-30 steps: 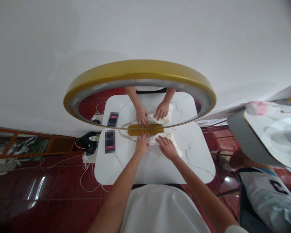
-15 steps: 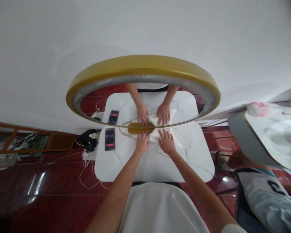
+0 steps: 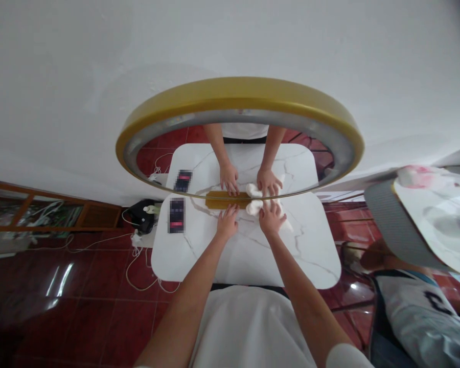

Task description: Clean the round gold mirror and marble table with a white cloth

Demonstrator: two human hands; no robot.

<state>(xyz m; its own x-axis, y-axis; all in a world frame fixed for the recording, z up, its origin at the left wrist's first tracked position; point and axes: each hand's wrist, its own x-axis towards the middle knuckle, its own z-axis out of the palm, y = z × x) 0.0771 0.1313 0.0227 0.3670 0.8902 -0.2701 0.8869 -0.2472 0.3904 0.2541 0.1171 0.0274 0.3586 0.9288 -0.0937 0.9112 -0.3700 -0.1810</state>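
A round mirror with a gold rim (image 3: 245, 88) stands at the back of the small white marble-patterned table (image 3: 245, 260) on a gold base (image 3: 216, 203). My left hand (image 3: 228, 223) rests at the base's front edge, its fingers stretched onto it and holding nothing. Right of it, my right hand (image 3: 271, 220) has its fingers over a crumpled white cloth (image 3: 254, 207) at the base's right end. Part of the cloth sticks out on either side of that hand. Both hands and the cloth are reflected in the mirror glass.
A phone with a blurred screen (image 3: 177, 215) lies at the table's left. Beside the table are a black bag-like item (image 3: 141, 217) and white cables (image 3: 132, 283) on red floor tiles. At right, a seated person (image 3: 421, 306) is near another white table (image 3: 440, 220).
My right hand has shifted slightly right and the cloth under it is more bunched, baring more of the gold base. My left hand stays by the base. The view has moved a little.
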